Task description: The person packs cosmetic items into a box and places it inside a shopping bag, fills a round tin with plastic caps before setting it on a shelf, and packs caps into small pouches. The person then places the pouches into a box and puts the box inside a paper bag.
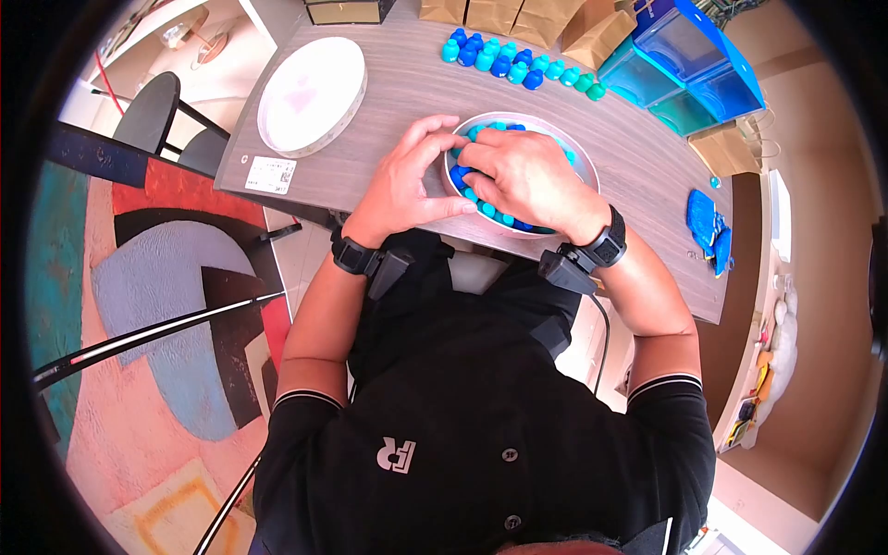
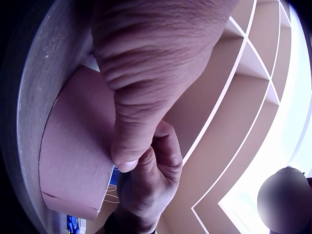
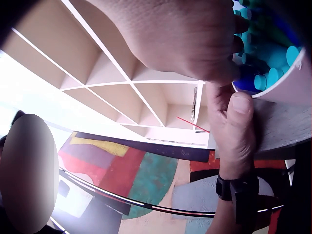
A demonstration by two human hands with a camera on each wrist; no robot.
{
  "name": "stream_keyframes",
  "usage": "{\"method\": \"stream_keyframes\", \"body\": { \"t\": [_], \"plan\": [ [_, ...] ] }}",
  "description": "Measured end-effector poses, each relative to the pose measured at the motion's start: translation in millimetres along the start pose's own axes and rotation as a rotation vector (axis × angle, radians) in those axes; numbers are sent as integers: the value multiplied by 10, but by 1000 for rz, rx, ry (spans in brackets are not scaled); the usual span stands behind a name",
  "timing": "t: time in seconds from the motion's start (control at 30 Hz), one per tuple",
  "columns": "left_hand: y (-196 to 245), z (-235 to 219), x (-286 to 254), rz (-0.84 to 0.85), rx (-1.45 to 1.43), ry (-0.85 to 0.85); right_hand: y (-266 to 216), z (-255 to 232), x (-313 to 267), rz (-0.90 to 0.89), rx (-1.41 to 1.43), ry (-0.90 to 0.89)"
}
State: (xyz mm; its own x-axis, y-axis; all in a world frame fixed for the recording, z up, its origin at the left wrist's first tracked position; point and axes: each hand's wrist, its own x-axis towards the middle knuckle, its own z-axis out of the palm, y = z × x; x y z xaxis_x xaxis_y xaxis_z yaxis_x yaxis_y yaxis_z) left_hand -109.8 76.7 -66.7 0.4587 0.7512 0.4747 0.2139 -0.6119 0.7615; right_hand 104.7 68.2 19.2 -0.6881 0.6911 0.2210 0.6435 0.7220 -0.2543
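Note:
A round white box in the head view holds many small blue and teal bottle-shaped pieces. At its left rim is my left hand, its fingers spread and bent loosely, the thumb by the near rim. My right hand reaches over the box with curled fingers down among the pieces; whether they pinch one is hidden. The left wrist view has the left thumb against the box's pale side. In the right wrist view, pieces lie below the right hand.
Similar pieces stand in rows behind the box. A round white lid and a label lie at left. Paper bags and blue drawers line the back; blue packets lie at right.

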Motion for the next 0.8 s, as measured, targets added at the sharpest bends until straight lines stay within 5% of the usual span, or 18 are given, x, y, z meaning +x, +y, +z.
{"method": "stream_keyframes", "body": {
  "t": [0.5,0.8],
  "plan": [
    [-53,32,-2,63,-9,39,-52,-33,25,30,-126,-125],
    [-41,24,17,73,5,28,-41,31,0,-19,-36,15]
  ]
}}
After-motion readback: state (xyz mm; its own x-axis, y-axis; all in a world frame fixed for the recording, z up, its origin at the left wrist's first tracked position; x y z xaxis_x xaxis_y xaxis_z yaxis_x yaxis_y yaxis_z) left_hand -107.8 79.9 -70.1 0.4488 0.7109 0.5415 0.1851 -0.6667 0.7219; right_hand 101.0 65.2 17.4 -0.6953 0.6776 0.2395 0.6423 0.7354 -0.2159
